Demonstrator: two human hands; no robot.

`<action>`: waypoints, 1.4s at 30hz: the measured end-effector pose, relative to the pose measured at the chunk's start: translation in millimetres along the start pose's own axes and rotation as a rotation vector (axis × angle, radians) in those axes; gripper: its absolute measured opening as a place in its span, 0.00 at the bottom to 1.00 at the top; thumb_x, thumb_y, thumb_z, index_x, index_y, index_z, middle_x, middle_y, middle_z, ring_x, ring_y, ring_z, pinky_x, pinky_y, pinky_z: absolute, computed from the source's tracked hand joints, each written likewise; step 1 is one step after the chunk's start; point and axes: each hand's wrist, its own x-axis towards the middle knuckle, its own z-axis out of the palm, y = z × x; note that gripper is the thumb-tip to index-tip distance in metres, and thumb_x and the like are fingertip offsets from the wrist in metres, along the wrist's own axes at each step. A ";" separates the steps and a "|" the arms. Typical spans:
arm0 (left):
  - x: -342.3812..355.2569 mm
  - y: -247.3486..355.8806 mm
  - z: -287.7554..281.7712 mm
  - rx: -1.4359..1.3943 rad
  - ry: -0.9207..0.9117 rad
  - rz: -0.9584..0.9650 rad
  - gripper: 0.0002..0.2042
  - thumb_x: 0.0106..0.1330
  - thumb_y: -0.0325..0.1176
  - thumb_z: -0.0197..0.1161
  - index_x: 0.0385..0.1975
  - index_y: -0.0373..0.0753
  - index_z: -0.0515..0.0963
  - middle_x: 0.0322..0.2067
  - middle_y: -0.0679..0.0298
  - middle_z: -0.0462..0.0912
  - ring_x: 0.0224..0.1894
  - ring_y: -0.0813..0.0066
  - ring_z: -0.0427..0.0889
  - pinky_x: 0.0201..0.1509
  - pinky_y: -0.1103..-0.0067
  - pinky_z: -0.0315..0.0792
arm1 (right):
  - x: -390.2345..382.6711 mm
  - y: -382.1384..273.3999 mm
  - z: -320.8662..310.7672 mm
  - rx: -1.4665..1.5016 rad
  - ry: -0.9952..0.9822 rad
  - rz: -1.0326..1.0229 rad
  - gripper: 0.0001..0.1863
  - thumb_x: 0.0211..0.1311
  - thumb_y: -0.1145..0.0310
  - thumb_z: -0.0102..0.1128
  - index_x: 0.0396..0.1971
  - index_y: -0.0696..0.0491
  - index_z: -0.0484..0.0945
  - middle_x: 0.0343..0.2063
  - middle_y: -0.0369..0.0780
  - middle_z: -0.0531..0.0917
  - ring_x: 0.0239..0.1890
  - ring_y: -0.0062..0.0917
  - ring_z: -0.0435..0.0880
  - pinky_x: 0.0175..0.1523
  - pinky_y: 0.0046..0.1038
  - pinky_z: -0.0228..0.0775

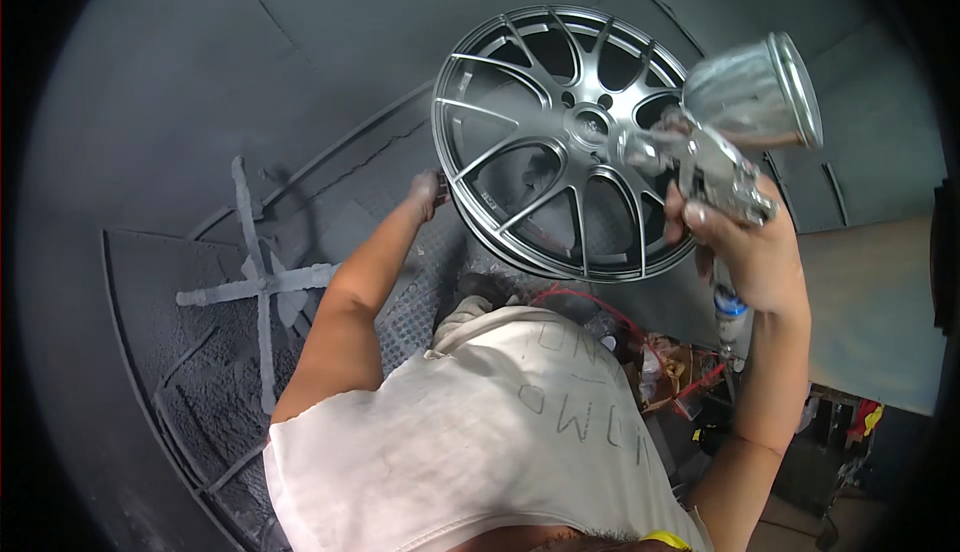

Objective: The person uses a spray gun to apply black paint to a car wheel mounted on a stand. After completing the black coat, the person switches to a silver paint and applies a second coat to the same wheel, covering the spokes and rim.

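Note:
A silver multi-spoke wheel rim (592,127) faces me, tilted, at the upper middle. My left hand (430,195), dusted grey, is closed at its left edge; the fingertips are partly hidden behind the rim. In my right hand (740,252) is a metal spray gun (722,182), the fingers wrapped round its grip. Its silver paint cup (750,92) sits on top, leaning to the right. The gun's front end overlaps the rim near the hub, and I cannot tell how far apart they are. A blue-ringed fitting (730,304) hangs below the grip.
A cross-shaped stand (262,284) caked in grey paint is at the left. Grey booth walls (180,102) curve around. A red hose (610,310) runs behind my body toward the gun. Clutter (665,367) lies on the lower right, near a pale panel (870,302).

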 end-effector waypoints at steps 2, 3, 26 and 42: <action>5.3 12.3 4.2 0.139 -0.011 0.009 0.17 0.73 0.41 0.40 0.42 0.40 0.77 0.34 0.63 0.82 0.34 0.71 0.81 0.39 0.72 0.76 | 16.3 4.6 -1.7 -0.086 0.113 -0.080 0.21 0.61 0.73 0.62 0.54 0.58 0.74 0.30 0.34 0.82 0.29 0.14 0.80 0.23 0.17 0.70; 9.1 16.7 3.2 0.205 -0.011 0.016 0.18 0.74 0.41 0.39 0.43 0.41 0.77 0.36 0.62 0.83 0.36 0.71 0.82 0.40 0.71 0.76 | 26.1 4.1 -3.8 -0.135 0.171 -0.092 0.19 0.62 0.72 0.62 0.53 0.58 0.75 0.30 0.34 0.82 0.28 0.14 0.80 0.23 0.17 0.69; -164.3 -159.1 118.1 0.143 -0.597 -0.365 0.14 0.76 0.37 0.49 0.50 0.34 0.74 0.40 0.60 0.81 0.40 0.73 0.82 0.41 0.79 0.79 | -126.0 52.0 -83.0 -0.143 0.327 0.288 0.25 0.60 0.71 0.64 0.57 0.60 0.71 0.27 0.35 0.80 0.26 0.16 0.78 0.23 0.18 0.68; -147.0 -163.5 99.5 -0.071 -0.454 -0.338 0.07 0.70 0.35 0.61 0.36 0.38 0.77 0.30 0.67 0.81 0.24 0.86 0.75 0.23 0.89 0.71 | -106.4 35.1 -82.8 -0.144 0.446 0.031 0.24 0.63 0.73 0.60 0.59 0.60 0.69 0.34 0.37 0.81 0.30 0.14 0.77 0.23 0.14 0.65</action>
